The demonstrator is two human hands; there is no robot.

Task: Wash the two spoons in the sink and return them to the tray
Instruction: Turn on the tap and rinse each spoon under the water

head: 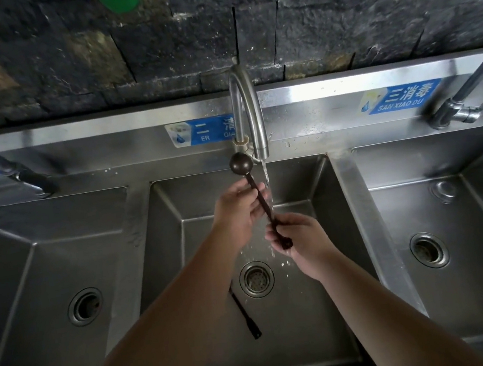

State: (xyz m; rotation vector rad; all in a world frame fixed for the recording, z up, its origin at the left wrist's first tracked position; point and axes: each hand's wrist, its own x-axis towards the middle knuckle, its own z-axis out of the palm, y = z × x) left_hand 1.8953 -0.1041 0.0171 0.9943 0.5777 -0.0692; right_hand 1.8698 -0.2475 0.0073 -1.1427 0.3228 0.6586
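Two hands over the middle basin, and I see both on one dark spoon. My right hand has its fingers curled round the handle's lower end, gripping it. My left hand lies higher up, fingers fairly straight and only lightly bent, touching the shaft from the left. The spoon stands tilted, its round bowl up by the faucet, just left of the spout. Water runs down right beside the shaft, splashing near my right hand. The second spoon lies on the basin floor, just left of the drain, partly hidden under my left forearm.
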